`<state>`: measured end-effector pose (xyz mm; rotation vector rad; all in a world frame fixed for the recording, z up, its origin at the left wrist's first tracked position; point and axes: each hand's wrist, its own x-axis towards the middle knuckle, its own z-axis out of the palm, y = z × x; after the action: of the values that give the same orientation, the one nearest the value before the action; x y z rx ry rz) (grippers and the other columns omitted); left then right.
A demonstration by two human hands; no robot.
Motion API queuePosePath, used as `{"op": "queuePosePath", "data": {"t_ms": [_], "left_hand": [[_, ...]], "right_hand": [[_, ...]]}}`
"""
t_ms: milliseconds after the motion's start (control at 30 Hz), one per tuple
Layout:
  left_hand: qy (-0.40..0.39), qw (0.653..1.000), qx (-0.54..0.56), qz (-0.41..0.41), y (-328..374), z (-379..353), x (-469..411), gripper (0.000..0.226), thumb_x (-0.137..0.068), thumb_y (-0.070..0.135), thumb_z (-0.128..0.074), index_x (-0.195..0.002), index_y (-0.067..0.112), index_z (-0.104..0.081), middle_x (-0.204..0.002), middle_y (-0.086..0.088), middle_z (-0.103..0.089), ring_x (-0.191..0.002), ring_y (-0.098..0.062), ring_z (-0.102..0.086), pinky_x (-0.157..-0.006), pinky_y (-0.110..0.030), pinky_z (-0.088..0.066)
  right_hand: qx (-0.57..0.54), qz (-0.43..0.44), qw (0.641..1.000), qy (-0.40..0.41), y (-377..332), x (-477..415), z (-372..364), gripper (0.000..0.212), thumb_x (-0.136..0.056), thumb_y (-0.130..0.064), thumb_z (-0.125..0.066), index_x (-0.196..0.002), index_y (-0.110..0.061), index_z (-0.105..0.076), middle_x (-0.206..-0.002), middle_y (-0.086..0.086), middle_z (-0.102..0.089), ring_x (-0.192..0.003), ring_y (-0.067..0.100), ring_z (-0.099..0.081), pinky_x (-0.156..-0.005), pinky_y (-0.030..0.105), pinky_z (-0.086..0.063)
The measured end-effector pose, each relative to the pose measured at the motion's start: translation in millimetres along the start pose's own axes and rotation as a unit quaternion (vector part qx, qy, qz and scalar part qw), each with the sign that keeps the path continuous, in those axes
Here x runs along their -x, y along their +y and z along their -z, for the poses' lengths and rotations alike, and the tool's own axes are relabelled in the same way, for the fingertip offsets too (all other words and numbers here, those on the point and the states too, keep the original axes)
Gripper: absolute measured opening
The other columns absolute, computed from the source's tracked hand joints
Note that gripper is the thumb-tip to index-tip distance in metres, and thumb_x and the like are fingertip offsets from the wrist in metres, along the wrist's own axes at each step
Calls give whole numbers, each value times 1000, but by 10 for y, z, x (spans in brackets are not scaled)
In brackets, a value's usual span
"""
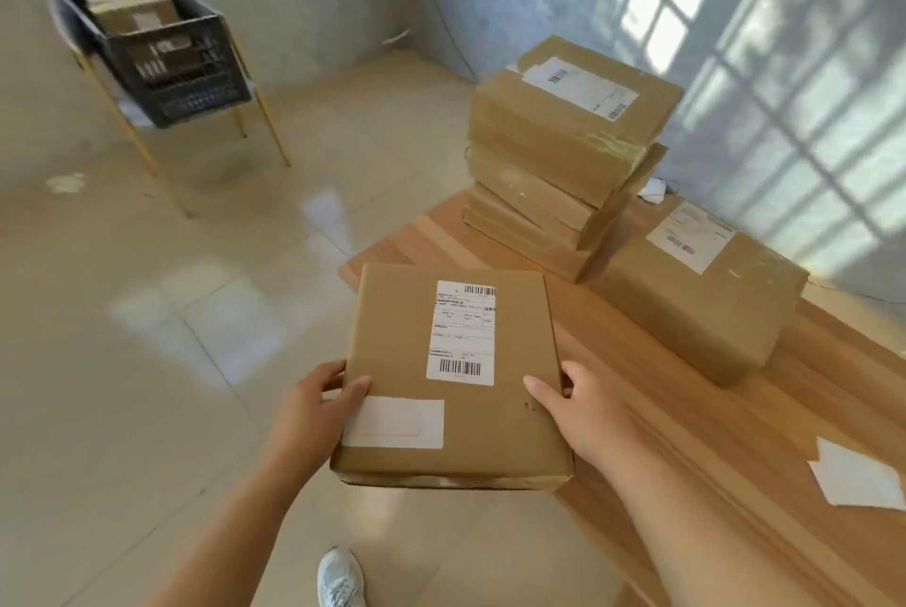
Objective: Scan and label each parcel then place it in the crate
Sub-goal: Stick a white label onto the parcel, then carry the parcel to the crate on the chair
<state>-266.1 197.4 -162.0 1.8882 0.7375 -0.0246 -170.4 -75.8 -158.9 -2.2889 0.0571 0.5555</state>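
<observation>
I hold a flat brown cardboard parcel [392,361] in front of me, off the left edge of the wooden table. It carries a barcoded shipping label [462,332] and a plain white sticker [394,422] near its front left corner. My left hand [314,405] grips its left edge, thumb on top beside the sticker. My right hand [578,405] grips its right edge, thumb on top. A dark plastic crate [166,67] sits on a chair at the far left, with several brown parcels in it.
A stack of several brown parcels [564,155] stands at the far end of the wooden table [686,435]. One larger parcel [696,297] lies to its right. White label sheets [858,474] lie at the table's right edge. Glossy tiled floor [147,312] lies between me and the crate.
</observation>
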Motion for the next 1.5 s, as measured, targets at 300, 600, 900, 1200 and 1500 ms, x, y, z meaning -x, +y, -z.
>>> {"op": "queuePosePath", "data": {"t_ms": [300,600,900,1200,1500], "left_hand": [[126,991,46,23,-459,1677,-684,18,-91,25,-57,-109,27,-58,-99,10,-60,-83,2,-55,-64,-14,-37],[185,976,92,65,-745,2692,-1490,12,-92,19,-55,-100,28,-58,-93,14,-62,-94,-14,-59,-76,-28,-41],[214,967,108,85,-594,3616,-3072,19,-95,22,-52,-111,30,-55,-94,22,-53,-78,11,-48,-64,-9,-34],[252,948,171,93,-460,4685,-4434,49,-93,24,-55,-139,19,-40,-121,3,-54,-102,-12,-55,-73,-16,-38],[235,954,161,87,-811,6072,-5813,19,-93,26,-56,-112,27,-55,-110,12,-64,-105,-10,-60,-90,-29,-46]], "right_hand": [[-9,102,992,-78,-1680,-633,-1425,20,-87,-46,-62,-100,-32,-55,-96,-17,-65,-88,5,-63,-81,32,-54],[37,153,977,-143,-2928,-1365,-2390,20,-89,-42,-62,-103,-27,-62,-96,-13,-68,-86,4,-64,-73,27,-52],[44,168,970,-168,-4293,-2682,-3145,14,-89,-42,-60,-100,-33,-59,-98,-15,-67,-89,6,-64,-81,35,-55],[49,180,970,-154,-5857,-3793,-3896,51,-88,-45,-61,-131,-20,-46,-118,-8,-61,-101,13,-58,-81,32,-47],[-10,175,973,-148,-7131,-4492,-5041,28,-89,-36,-65,-110,-29,-47,-98,-15,-57,-84,-5,-54,-67,22,-41]]}}
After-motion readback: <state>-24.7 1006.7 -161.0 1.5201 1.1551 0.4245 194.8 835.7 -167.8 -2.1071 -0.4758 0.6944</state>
